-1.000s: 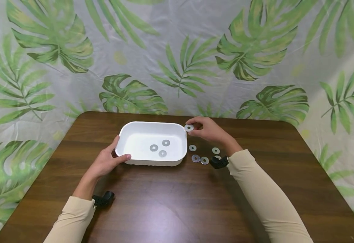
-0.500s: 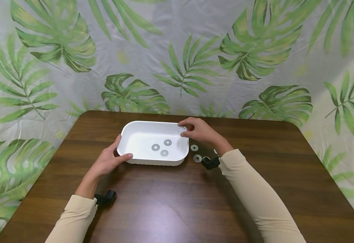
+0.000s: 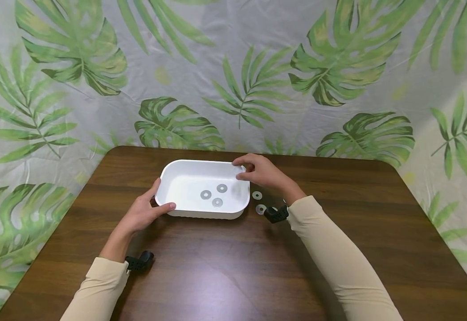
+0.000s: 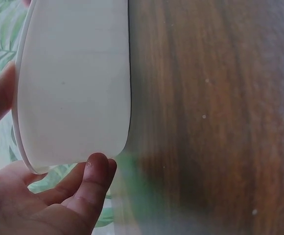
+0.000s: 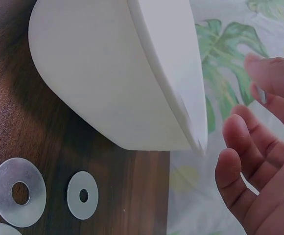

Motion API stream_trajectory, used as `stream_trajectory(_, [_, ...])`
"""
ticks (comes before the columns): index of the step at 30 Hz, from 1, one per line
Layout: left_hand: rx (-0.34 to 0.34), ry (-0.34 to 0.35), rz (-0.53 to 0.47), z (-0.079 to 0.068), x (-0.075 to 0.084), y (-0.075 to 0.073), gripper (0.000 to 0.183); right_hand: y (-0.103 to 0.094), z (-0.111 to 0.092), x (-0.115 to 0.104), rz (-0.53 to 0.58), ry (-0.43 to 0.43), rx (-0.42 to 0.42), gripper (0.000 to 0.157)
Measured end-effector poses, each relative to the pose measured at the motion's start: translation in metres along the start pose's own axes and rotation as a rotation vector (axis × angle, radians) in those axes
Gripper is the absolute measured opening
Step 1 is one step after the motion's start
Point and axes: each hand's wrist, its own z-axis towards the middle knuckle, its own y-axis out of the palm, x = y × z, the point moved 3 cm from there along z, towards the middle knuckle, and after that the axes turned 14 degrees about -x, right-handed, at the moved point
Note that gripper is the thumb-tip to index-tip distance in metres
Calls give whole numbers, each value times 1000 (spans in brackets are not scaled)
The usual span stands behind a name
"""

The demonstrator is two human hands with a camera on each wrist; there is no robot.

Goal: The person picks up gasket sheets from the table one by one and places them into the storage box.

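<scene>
A white tray (image 3: 193, 214) with rounded corners sits on the table, three flat metal washers (image 3: 206, 195) lying on its floor. My left hand (image 3: 141, 213) grips the tray's left end, thumb over the front rim; in the left wrist view its fingers (image 4: 95, 171) touch the tray's outer wall. Over the tray's right rim, my right hand (image 3: 259, 170) pinches another washer (image 5: 262, 94) between thumb and forefinger, seen nearly edge-on in the right wrist view. Several loose washers (image 3: 257, 195) lie on the table just right of the tray, some partly hidden by the right wrist and its camera.
The brown wooden table (image 3: 217, 263) has its back edge against a leaf-patterned cloth (image 3: 249, 67). A black wrist camera (image 3: 141, 260) is strapped to the left wrist, another camera (image 3: 276, 214) to the right.
My right hand has carried the pinched washer left, from outside the tray to over its right rim, and has hardly moved in the last half second. The left hand still holds the tray.
</scene>
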Motion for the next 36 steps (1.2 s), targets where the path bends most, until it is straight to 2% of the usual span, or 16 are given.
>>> stream_trajectory(10, [-5,13,-19,0,2,1,99,-3,-3,4,23,64,-26,52])
stream_trajectory(15, [-6,14,-25,0,1,0,99,-10,-18,9,13,85,-23,49])
stream_trajectory(28, [-12,3,-26,0,1,2,100,-35,-60,37,-122,146,-55,45])
stream_trajectory(36, [-10,6,-17,-1,1,1,99,-42,-77,62,-188,189,-61,42])
